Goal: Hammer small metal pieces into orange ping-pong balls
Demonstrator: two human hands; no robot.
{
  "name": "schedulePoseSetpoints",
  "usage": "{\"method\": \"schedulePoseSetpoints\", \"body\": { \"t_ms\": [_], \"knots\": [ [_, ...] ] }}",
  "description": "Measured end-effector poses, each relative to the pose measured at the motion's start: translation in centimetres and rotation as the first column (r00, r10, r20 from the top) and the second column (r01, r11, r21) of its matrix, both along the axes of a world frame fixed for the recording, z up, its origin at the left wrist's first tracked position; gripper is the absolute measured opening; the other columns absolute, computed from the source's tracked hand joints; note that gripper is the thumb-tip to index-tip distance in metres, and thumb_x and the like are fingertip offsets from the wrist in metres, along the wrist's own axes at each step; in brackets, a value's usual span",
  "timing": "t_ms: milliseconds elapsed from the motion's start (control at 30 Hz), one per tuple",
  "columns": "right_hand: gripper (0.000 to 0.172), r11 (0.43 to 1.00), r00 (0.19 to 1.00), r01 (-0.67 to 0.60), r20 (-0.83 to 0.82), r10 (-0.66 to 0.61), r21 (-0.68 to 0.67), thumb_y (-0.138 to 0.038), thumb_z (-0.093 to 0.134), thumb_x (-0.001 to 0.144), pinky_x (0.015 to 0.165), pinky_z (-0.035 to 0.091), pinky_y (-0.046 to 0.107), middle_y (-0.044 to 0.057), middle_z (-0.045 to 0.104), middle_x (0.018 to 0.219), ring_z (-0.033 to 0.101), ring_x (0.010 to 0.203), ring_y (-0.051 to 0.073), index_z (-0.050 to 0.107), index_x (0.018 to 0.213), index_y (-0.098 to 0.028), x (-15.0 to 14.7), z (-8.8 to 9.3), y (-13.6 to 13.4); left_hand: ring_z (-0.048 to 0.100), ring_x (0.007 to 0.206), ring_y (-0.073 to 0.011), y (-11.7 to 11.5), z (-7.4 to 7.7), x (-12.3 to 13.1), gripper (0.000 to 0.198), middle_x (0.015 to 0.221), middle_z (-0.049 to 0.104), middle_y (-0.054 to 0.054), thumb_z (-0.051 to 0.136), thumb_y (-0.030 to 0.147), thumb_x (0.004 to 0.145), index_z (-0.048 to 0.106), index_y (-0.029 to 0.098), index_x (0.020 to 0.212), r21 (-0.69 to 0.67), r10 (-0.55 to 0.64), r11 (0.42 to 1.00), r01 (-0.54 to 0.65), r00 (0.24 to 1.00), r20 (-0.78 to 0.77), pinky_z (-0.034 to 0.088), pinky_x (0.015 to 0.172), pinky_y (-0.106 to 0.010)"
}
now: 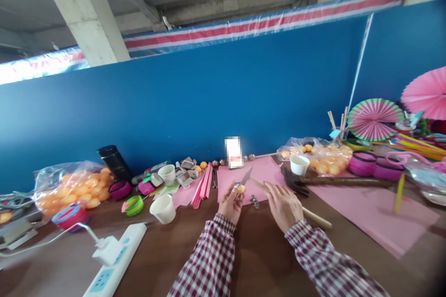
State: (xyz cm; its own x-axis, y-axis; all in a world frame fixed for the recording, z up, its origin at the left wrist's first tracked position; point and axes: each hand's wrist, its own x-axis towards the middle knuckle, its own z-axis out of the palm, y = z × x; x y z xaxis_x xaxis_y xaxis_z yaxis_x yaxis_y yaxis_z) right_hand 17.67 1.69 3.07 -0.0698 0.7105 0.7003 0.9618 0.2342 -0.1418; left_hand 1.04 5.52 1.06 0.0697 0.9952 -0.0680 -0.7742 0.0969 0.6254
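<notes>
Near the middle of the table, my left hand (230, 202) is closed around a small orange ball (240, 189), held up in the fingertips. A grey pointed blade (247, 175) rises beside this ball; which hand bears it, if either, I cannot tell. My right hand (284, 204) is closed over a pale wooden stick (317, 218), which shows on both sides of the hand. Pink paper (270, 171) lies beneath and beyond the hands. On its near edge, between them, sits a small cluster of silvery metal pieces (255, 202).
Bags of orange balls (81, 190) (327, 160) lie left and right. White paper cups (163, 209) (299, 165) stand on both sides. A hammer (296, 183) lies right of centre. A power strip (116, 260) occupies the near left, and a blue partition (209, 97) closes the back.
</notes>
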Motion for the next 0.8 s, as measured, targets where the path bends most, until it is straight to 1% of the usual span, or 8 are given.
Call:
{"method": "schedulePoseSetpoints", "body": {
  "t_ms": [67,167,300,433,600,700,800],
  "knots": [
    [0.028,1.000,1.000,-0.003,0.001,0.003,-0.010,-0.026,0.038,0.084,0.072,0.033,0.025,0.002,0.061,0.086,0.052,0.078,0.013,0.050,0.109,-0.022,0.02,-0.15,0.05,0.063,0.079,-0.0152,0.07,-0.12,-0.06,0.030,0.088,0.065,-0.009,0.059,0.012,0.070,0.057,0.014,0.101,-0.001,-0.003,1.000,0.003,1.000,0.004,0.048,0.073,-0.024],
    [0.031,1.000,1.000,-0.007,0.006,0.007,-0.017,-0.025,0.038,0.084,0.072,0.034,0.024,0.002,0.061,0.084,0.052,0.077,0.013,0.047,0.114,-0.023,0.09,-0.16,0.05,0.063,0.078,-0.0150,0.14,-0.20,-0.08,0.030,0.088,0.065,-0.009,0.060,0.013,0.069,0.058,0.014,0.099,-0.022,0.006,1.000,-0.006,1.000,-0.012,0.048,0.071,-0.023],
    [0.035,1.000,1.000,0.001,0.019,-0.002,0.025,-0.025,0.038,0.084,0.071,0.035,0.024,0.002,0.060,0.082,0.052,0.076,0.012,0.045,0.118,-0.024,0.37,0.11,-0.04,0.063,0.075,-0.0136,0.09,-0.01,0.14,0.031,0.086,0.066,-0.007,0.064,0.012,0.066,0.059,0.015,0.096,-0.046,0.041,0.998,-0.044,0.998,-0.046,0.048,0.068,-0.021],
    [0.039,0.997,0.999,0.037,0.010,-0.038,0.067,-0.025,0.037,0.084,0.070,0.036,0.024,0.003,0.059,0.084,0.052,0.075,0.012,0.041,0.123,-0.024,0.56,0.20,-0.09,0.063,0.075,-0.0135,0.00,0.14,0.31,0.032,0.084,0.066,-0.007,0.066,0.012,0.063,0.059,0.014,0.094,-0.024,0.051,0.998,-0.052,0.997,-0.051,0.048,0.070,-0.022],
    [0.040,0.999,0.998,0.014,0.066,-0.016,0.040,-0.023,0.038,0.083,0.068,0.036,0.025,0.002,0.059,0.080,0.051,0.072,0.013,0.040,0.123,-0.027,0.28,0.13,-0.12,0.062,0.078,-0.0144,-0.11,0.10,0.27,0.032,0.085,0.065,-0.007,0.067,0.012,0.062,0.059,0.014,0.093,0.011,0.031,0.999,-0.030,0.998,-0.055,0.047,0.070,-0.023],
    [0.040,0.999,0.999,0.037,0.026,-0.038,0.039,-0.024,0.038,0.084,0.072,0.035,0.026,0.003,0.058,0.084,0.051,0.076,0.014,0.038,0.124,-0.026,0.25,0.33,-0.25,0.062,0.080,-0.0151,-0.10,0.09,0.23,0.029,0.086,0.065,-0.008,0.067,0.013,0.063,0.060,0.014,0.090,0.004,0.024,1.000,-0.024,0.998,-0.054,0.046,0.072,-0.024],
    [0.042,0.998,0.999,0.052,0.001,-0.052,0.044,-0.023,0.038,0.084,0.072,0.036,0.026,0.003,0.058,0.086,0.051,0.078,0.014,0.036,0.126,-0.026,0.27,0.47,-0.37,0.062,0.080,-0.0151,-0.09,0.10,0.23,0.030,0.088,0.065,-0.008,0.067,0.013,0.063,0.060,0.013,0.092,0.003,0.013,1.000,-0.013,0.999,-0.048,0.045,0.075,-0.025]
  ]
}}
